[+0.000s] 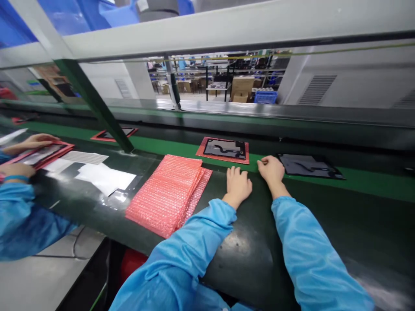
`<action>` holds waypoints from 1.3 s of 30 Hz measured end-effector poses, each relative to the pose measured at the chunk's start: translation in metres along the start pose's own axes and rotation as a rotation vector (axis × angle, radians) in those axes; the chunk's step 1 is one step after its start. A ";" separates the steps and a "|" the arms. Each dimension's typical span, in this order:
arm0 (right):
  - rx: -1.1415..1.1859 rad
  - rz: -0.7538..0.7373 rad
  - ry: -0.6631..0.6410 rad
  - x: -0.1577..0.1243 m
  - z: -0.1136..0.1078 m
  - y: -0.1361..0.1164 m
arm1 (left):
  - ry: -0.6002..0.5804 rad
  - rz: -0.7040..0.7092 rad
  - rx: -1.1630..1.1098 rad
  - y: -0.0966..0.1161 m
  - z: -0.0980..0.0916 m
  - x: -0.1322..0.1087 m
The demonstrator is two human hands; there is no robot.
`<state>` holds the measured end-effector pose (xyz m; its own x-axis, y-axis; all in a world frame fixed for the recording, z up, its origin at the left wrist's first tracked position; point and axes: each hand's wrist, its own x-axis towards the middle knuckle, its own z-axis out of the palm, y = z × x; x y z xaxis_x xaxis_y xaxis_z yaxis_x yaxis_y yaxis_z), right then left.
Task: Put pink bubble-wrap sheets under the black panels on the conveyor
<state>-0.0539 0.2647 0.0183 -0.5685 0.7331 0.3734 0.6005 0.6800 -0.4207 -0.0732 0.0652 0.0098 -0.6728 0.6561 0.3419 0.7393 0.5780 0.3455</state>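
Note:
My left hand (pixel 238 185) rests on the dark bench edge beside the conveyor, fingers loosely bent and a little apart, holding nothing visible. Just right of it, my right hand (pixel 272 171) is closed with fingertips curled together over the green belt; what they grip, if anything, is hidden. Against the right hand lies a bare dark flat panel (pixel 309 166) with a black ribbon-like strip; contact with it is unclear. Beyond my left hand, a similar panel (pixel 225 149) sits on a red bubble-wrap sheet (pixel 207 154). Left of my left arm is a stack of red bubble-wrap bags (pixel 167 190).
At far left, a co-worker's hands (pixel 19 170) hold a panel in red wrap (pixel 48 153). White papers (pixel 105 177) and clear plastic (pixel 115 199) lie between us. A green post (pixel 94 103) rises from the bench; another wrapped panel (pixel 115 134) lies behind it on the belt (pixel 152 144).

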 end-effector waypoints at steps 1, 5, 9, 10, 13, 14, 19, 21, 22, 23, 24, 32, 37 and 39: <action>-0.029 0.042 0.047 0.004 0.000 0.004 | 0.000 0.019 -0.007 0.004 0.001 -0.003; -0.209 0.283 0.192 0.009 -0.010 0.028 | -0.030 0.109 -0.035 0.017 0.000 -0.018; -0.238 0.398 0.099 0.000 -0.026 0.043 | -0.095 0.101 -0.073 0.021 -0.003 -0.027; -0.236 0.399 0.075 -0.001 -0.028 0.044 | -0.104 0.103 -0.093 0.021 -0.003 -0.028; -0.246 0.414 0.017 -0.003 -0.030 0.038 | -0.109 0.134 -0.183 0.022 -0.001 -0.026; -0.250 0.415 -0.007 -0.003 -0.030 0.035 | -0.107 0.145 -0.212 0.022 -0.001 -0.025; -0.274 0.359 -0.070 -0.005 -0.035 0.023 | -0.096 0.147 -0.257 0.027 -0.003 -0.022; -0.279 0.328 -0.089 -0.006 -0.040 0.021 | -0.083 0.145 -0.253 0.031 -0.005 -0.025; -0.271 0.314 -0.099 -0.005 -0.044 0.018 | -0.072 0.154 -0.251 0.033 -0.005 -0.026; -0.257 0.295 -0.104 -0.003 -0.047 0.014 | -0.057 0.165 -0.248 0.035 -0.005 -0.026; -0.231 0.265 -0.100 -0.001 -0.050 0.006 | -0.040 0.177 -0.246 0.037 -0.003 -0.026; 0.011 -0.460 -0.373 -0.053 -0.033 -0.184 | -0.131 0.207 -0.219 0.028 0.023 0.001; -0.130 -0.697 -0.524 -0.088 0.011 -0.268 | -0.191 0.193 -0.372 0.021 0.033 0.009; -0.121 -0.676 -0.558 -0.090 0.021 -0.272 | -0.180 0.111 -0.557 0.019 0.031 0.012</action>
<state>-0.1784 0.0135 0.0817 -0.9959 0.0810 0.0395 0.0740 0.9853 -0.1539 -0.0668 0.0995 -0.0069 -0.5407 0.7982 0.2656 0.6457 0.1915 0.7392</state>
